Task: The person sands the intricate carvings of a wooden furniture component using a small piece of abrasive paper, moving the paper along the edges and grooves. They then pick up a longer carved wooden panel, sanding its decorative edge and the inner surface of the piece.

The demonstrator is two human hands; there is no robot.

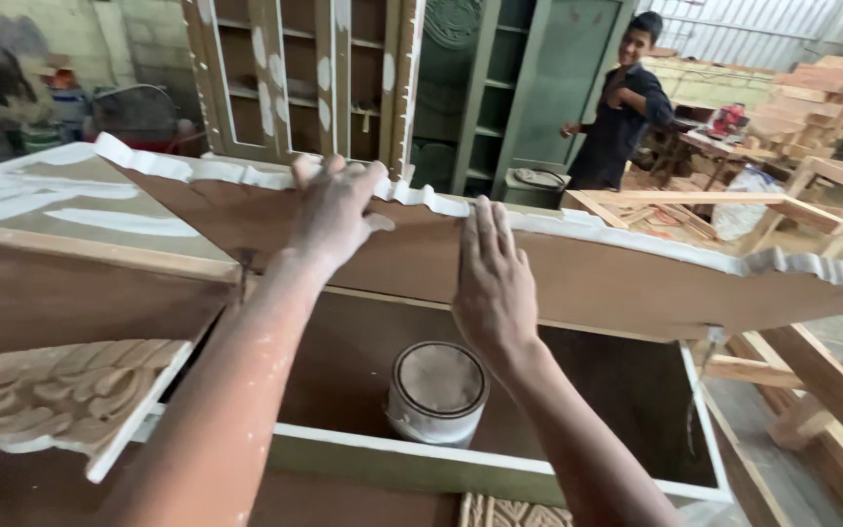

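A paint can [436,392] sits below; a person [622,112] stands beyond.

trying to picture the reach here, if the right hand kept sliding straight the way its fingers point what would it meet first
The right hand lies flat on the brown board, fingers pointing up to its white scalloped edge. That edge comes first; beyond it probably the green cabinet, though depth is unclear.
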